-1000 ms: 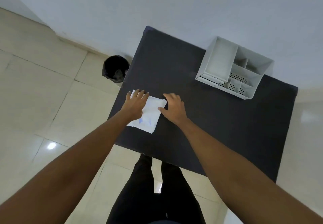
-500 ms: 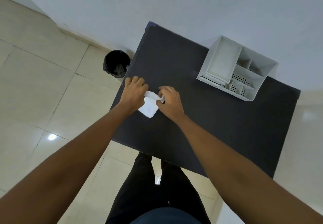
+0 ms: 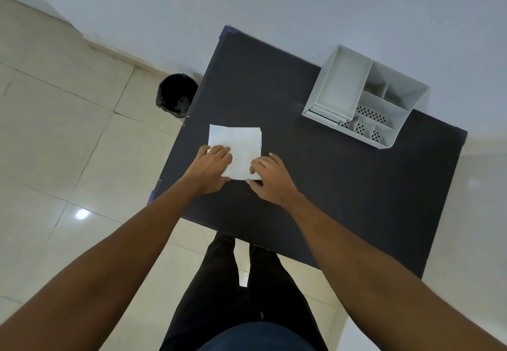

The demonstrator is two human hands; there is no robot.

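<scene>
Your left hand (image 3: 212,168) and right hand (image 3: 270,179) press a white paper (image 3: 238,139) flat.
Both hands' fingers lie nearly straight on its near corners, gripping nothing; the sheet rests near the dark table's (image 3: 343,200) left edge; a white organiser (image 3: 343,87) stands well apart.

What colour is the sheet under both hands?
The sheet is plain white on the side that shows, seen best in the head view.

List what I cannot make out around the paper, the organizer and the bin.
Head view: the white paper's near corners lie hidden under the left hand and the right hand.
Head view: the black bin's inside is too dark to tell its contents.
Head view: the white organizer's walls hide its rear compartment floors.
</scene>
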